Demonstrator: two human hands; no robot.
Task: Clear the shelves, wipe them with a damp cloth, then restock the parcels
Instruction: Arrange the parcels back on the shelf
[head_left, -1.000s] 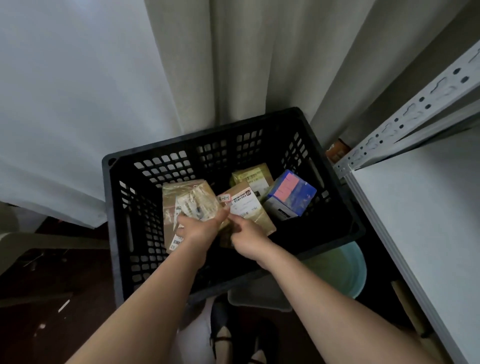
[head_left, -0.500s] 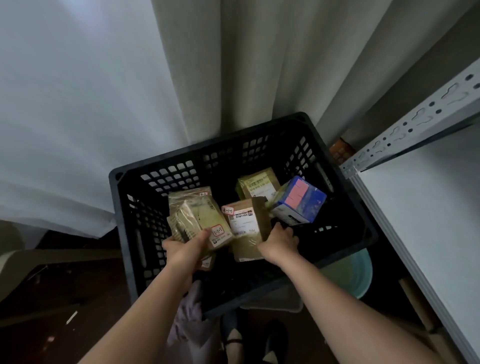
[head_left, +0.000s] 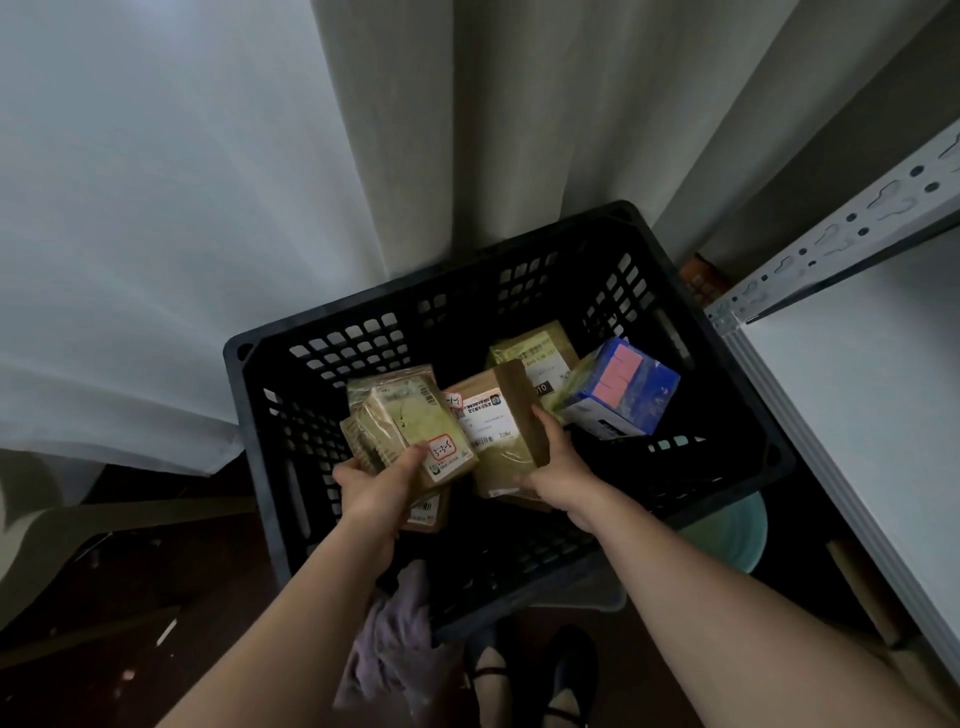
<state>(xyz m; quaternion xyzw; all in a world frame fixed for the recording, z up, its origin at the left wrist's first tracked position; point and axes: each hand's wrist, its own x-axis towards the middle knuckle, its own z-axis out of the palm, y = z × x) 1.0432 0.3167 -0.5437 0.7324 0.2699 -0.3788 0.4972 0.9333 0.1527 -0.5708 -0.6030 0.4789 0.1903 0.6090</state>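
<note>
A black slotted crate (head_left: 363, 332) stands below me and holds several parcels. My left hand (head_left: 382, 486) grips a stack of taped brown parcels (head_left: 410, 421), thumb on the top one's red-edged sticker. My right hand (head_left: 553, 465) holds a brown cardboard parcel (head_left: 493, 431) with a white label by its right side, lifted above the crate floor. Deeper in the crate lie another labelled brown parcel (head_left: 540, 353) and a blue box (head_left: 623, 389) with pink squares. The white shelf board (head_left: 872, 395) lies bare at the right. A purple cloth (head_left: 395, 649) hangs over the crate's near edge.
Grey curtains (head_left: 260, 182) hang behind the crate. The shelf's perforated metal upright (head_left: 841, 239) runs along the right. A teal basin (head_left: 727, 530) sits under the crate's right corner. My dark shoes (head_left: 535, 675) stand on the dark floor below.
Both hands have lifted their parcels upward and drawn apart. The right hand has shifted its hold to the right side of the labelled parcel.
</note>
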